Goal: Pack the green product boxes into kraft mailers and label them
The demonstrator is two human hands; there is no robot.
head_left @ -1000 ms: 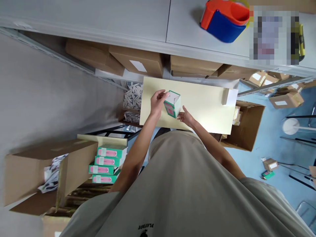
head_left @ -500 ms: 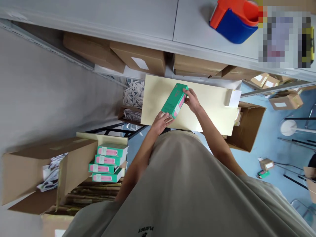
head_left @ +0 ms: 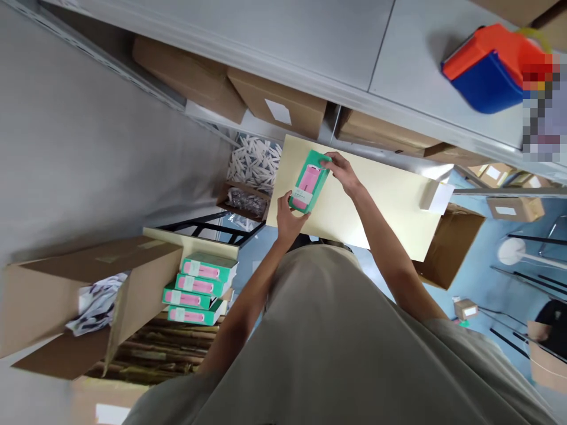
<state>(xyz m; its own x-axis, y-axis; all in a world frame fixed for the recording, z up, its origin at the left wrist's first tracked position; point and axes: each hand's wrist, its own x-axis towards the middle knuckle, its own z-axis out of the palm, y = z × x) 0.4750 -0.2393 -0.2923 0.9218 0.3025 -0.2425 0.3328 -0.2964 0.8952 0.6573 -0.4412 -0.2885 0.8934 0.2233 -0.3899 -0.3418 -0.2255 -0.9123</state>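
A green product box (head_left: 309, 180) with a pink printed panel and a pale label is held over a cream tabletop (head_left: 372, 200). My left hand (head_left: 290, 218) grips its lower left end, thumb along the edge. At the upper right corner, my right hand (head_left: 343, 170) pinches the box between thumb and fingers. The face with the pink picture is turned up toward me. Several matching green boxes (head_left: 195, 283) are stacked at the lower left, pink sides showing.
An open carton (head_left: 150, 295) with crumpled material stands at left. A grey shelf (head_left: 287, 41) holding a red-and-blue tape dispenser (head_left: 491, 71) runs above brown cartons (head_left: 279, 106). A small white box (head_left: 436, 196) sits on the table's right end, near another open carton (head_left: 456, 248).
The green box has been rolled over, so its pink-pictured face now points up instead of the plain green one. Both hands still hold it. The camera view has shifted left and tilted slightly.
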